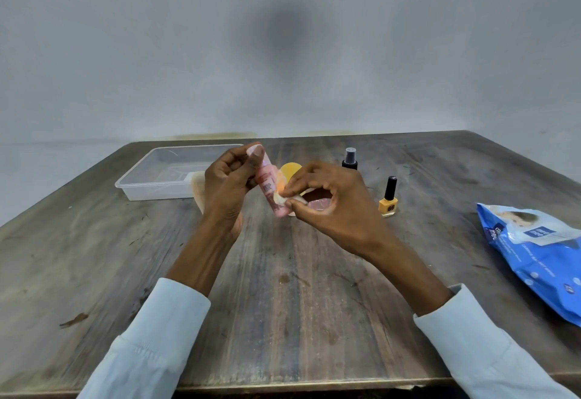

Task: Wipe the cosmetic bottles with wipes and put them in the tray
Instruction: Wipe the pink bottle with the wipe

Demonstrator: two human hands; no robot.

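My left hand (228,185) grips a pink cosmetic bottle (268,183), held tilted above the middle of the table. My right hand (327,200) pinches a small white wipe (290,199) against the bottle's lower part. A clear plastic tray (151,181) lies at the back left, behind my left hand. A black spray bottle (349,158) stands behind my right hand. To its right stands a yellow nail polish bottle (389,199) with a black cap. A yellow round item (290,169) is partly hidden behind the pink bottle.
A blue pack of wet wipes (540,251) lies at the right edge of the wooden table (283,304). A pale object (198,189) shows behind my left wrist, next to the tray. A pinkish item (319,204) sits under my right hand. A grey wall stands behind.
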